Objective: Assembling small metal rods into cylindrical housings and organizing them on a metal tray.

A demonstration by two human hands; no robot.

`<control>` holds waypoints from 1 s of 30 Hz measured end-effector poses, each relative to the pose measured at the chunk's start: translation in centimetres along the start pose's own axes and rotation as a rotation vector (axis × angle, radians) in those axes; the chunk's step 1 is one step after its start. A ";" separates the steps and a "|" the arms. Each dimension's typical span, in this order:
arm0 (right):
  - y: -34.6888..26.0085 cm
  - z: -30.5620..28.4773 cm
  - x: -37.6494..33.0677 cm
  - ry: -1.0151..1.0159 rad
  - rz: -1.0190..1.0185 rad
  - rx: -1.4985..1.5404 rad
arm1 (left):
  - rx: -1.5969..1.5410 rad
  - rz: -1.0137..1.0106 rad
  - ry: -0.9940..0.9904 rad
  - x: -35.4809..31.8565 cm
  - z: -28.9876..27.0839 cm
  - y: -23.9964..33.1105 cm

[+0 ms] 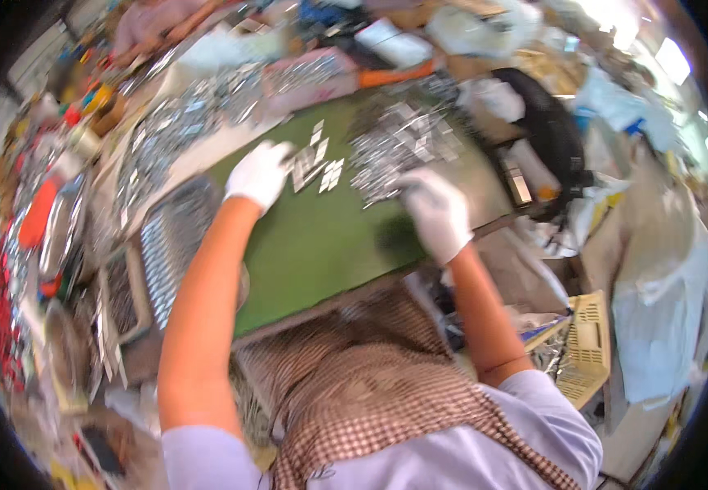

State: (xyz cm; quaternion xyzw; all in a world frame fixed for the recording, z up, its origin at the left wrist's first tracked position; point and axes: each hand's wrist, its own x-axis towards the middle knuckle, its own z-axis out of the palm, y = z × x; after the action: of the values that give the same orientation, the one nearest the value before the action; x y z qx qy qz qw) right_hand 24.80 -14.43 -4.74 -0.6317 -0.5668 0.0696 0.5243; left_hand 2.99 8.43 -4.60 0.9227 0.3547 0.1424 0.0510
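My left hand [261, 174], in a white glove, is over the left part of a green work surface [321, 253]. Its fingers are curled at the edge of a small group of flat, shiny metal pieces [331, 175]; whether one is between the fingertips is hard to make out. My right hand [434, 211], also gloved in white, hovers at the near right edge of a loose heap of thin metal pieces [407, 139]. Its fingers point down toward the heap and are blurred, so their grip does not show.
Left of the green surface stands a tray of metal parts [176, 237]. Behind it sits a pinkish bin of metal parts [309, 77]. A black bag-like object [546, 122] borders the right side, with a yellow crate [587, 343] lower down. Another person [158, 28] is at the far left.
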 end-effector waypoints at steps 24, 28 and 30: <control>-0.1 -3.4 -2.3 -0.370 -0.193 -0.526 | -0.287 0.147 0.041 -9.5 0.9 15.3; 0.5 -3.0 -2.1 -0.299 -0.205 -0.424 | -0.370 0.064 0.167 -9.7 2.0 15.1; 0.6 -2.7 -2.5 -0.306 -0.189 -0.431 | -0.386 0.036 0.136 -9.9 2.0 15.2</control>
State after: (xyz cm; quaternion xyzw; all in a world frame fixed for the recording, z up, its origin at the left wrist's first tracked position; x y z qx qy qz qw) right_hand 26.15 -17.89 -5.30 -0.6552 -0.6975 -0.0071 0.2901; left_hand 6.32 -9.44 -5.79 0.8902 0.3070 0.2705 0.2003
